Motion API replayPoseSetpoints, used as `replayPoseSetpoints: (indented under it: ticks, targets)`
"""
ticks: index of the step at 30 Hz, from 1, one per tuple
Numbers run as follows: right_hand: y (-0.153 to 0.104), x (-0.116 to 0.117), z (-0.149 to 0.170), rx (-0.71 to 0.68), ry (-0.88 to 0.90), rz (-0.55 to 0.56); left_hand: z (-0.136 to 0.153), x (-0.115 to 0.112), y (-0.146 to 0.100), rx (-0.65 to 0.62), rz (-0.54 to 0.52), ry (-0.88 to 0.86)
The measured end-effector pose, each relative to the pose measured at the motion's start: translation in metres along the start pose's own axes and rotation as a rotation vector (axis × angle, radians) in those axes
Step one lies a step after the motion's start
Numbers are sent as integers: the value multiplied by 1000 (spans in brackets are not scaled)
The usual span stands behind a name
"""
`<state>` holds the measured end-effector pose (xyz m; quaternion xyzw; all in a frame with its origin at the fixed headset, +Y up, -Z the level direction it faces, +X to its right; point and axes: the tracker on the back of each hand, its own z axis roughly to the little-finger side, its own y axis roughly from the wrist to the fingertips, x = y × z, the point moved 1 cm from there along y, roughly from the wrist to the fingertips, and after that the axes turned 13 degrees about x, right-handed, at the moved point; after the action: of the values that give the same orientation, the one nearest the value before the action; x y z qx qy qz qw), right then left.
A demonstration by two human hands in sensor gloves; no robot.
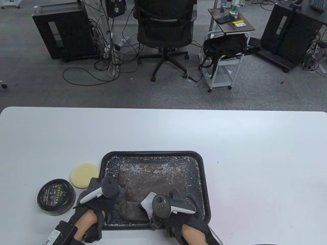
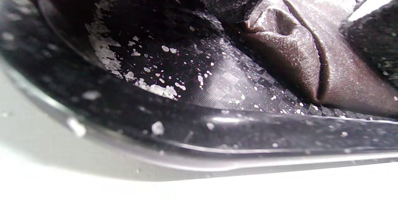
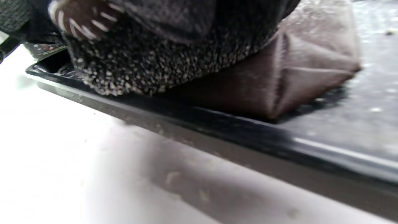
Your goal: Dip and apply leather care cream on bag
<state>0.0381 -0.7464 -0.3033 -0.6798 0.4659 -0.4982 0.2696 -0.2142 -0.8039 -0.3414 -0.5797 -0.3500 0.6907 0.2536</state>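
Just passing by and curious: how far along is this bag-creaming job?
Early, it seems. The cream tin sits lidded and the yellow sponge lies untouched beside the tray. Both hands, left and right, rest on the brown bag's near end. Opening, dipping and applying remain.

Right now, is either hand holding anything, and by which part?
Both the left hand and the right hand rest on the brown bag's near edge in the tray; whether the fingers grip it cannot be told.
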Motion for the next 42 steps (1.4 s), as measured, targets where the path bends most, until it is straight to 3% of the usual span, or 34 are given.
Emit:
replayPoseSetpoints:
  ticks: [24, 38, 42]
  targets:
    - [-9, -10, 79, 140, 185, -100, -9, -3, -4, -11, -82, 64]
    - [-18, -18, 102, 252, 104, 2, -12, -4, -3, -7, -89, 88]
    - [-30, -33, 114, 211, 280, 199, -13, -1, -3, -11, -67, 74]
